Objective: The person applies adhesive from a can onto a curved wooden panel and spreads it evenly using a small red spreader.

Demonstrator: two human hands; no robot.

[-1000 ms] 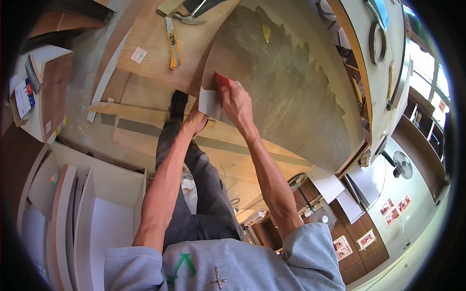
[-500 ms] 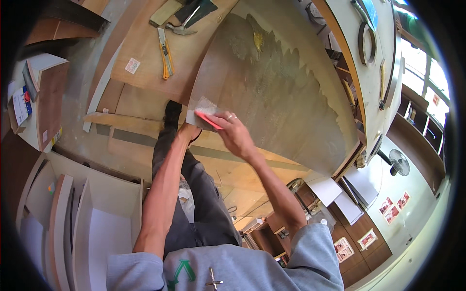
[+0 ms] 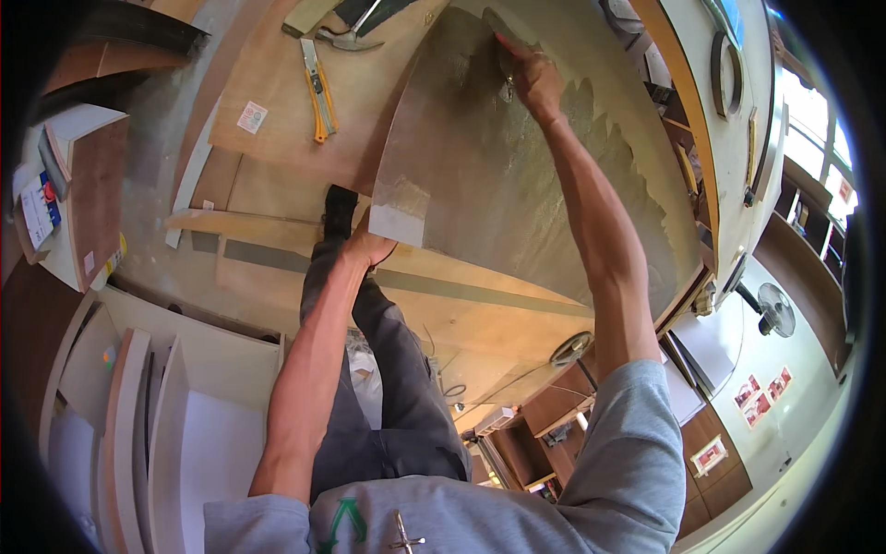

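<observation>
A large thin sheet [image 3: 461,166] lies tilted in front of me, with a wet, glue-like film spread over it in jagged streaks. Its near left corner has a pale uncoated patch. My left hand [image 3: 374,247] grips the sheet's edge at that corner; the fingertips are hidden under it. At the far end, my right hand [image 3: 538,83] is closed around a flat red spreader [image 3: 503,40], pressed down on the sheet beside a thick dab of the film. Most of the spreader is covered by the hand.
Left of the sheet, a yellow utility knife [image 3: 320,97] and a claw hammer [image 3: 351,39] lie on a plywood board [image 3: 277,111]. Open cabinet boxes [image 3: 208,434] stand at lower left. A roll of tape [image 3: 727,78] rests on the white surface at right, and a fan [image 3: 775,309] stands beyond.
My right hand has swept the red spreader from the near left corner out to the sheet's far end, the arm now stretched. My left hand stays at the corner.
</observation>
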